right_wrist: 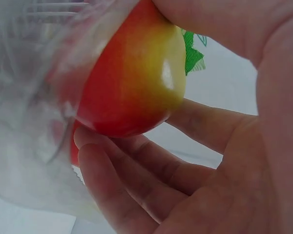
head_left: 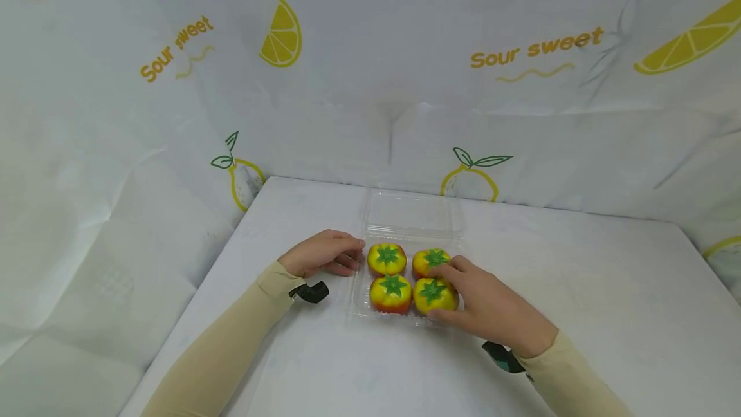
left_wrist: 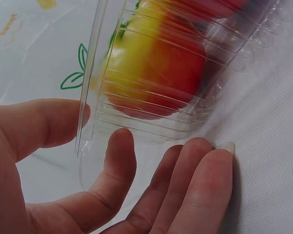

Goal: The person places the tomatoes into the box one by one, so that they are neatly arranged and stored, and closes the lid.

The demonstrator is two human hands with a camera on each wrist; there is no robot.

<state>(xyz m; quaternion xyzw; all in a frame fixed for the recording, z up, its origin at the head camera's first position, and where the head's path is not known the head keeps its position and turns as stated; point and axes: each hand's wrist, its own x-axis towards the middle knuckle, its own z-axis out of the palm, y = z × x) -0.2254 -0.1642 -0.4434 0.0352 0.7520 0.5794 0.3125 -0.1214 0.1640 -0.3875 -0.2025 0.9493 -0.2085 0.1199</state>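
Observation:
A clear plastic clamshell box [head_left: 360, 304] lies open with several yellow-red persimmons [head_left: 388, 259] in it, each topped by a green star-shaped leaf. My left hand [head_left: 329, 253] is at the box's left side. In the left wrist view its thumb touches one side of the clear rim [left_wrist: 90, 63], and the index finger curls on the other. My right hand [head_left: 489, 304] grips the front right persimmon [head_left: 431, 296], thumb on the near side and fingers on the far side. In the right wrist view this persimmon [right_wrist: 136, 80] sits between thumb and fingers, partly behind clear plastic.
Behind the fruit the clear lid [head_left: 411, 211] is folded back toward the wall. A white table [head_left: 324, 365] carries the box. White sheeting printed with lemons [head_left: 280, 34] hangs behind and at the left. A black strap piece [head_left: 309, 291] sits at the left wrist.

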